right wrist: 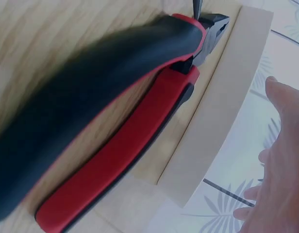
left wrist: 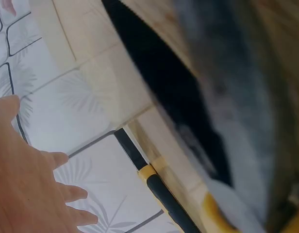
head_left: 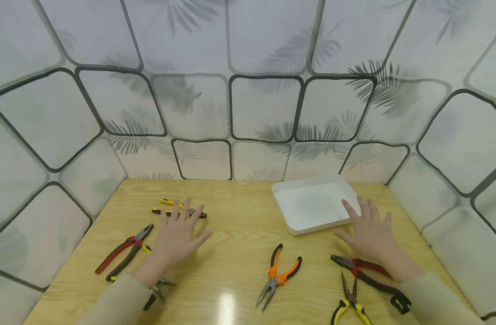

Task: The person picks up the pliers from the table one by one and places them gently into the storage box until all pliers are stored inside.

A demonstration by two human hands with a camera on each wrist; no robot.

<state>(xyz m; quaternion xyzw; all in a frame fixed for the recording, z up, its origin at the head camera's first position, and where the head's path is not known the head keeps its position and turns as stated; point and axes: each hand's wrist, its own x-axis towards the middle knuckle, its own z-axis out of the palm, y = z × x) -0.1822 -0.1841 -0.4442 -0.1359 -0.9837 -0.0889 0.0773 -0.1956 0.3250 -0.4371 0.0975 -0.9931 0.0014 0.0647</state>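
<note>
Hovering over the bench (head_left: 227, 230), both hands present straight, spread fingers and grip nothing. Positions refer to the white tray (head_left: 313, 205). The left hand (head_left: 176, 239) is well to the left of the tray, nearest the yellow-and-black pliers (head_left: 172, 203). The right hand (head_left: 372, 234) overlaps the tray's near right corner in the head view; contact cannot be confirmed. Red-and-black pliers (head_left: 137, 240) lie far left of the tray, near a tool (head_left: 163, 281) partly hidden by the left sleeve (head_left: 118, 300). Orange-and-black pliers (head_left: 273, 282) lie in front of the tray, handles toward it. Second red-and-black pliers (head_left: 353, 262) and yellow-handled pliers (head_left: 350, 297) lie in front of its right end. Progress assessment: every visible pair rests outside the tray; no pick-up is under way, and handling the pliers appears outstanding.
</note>
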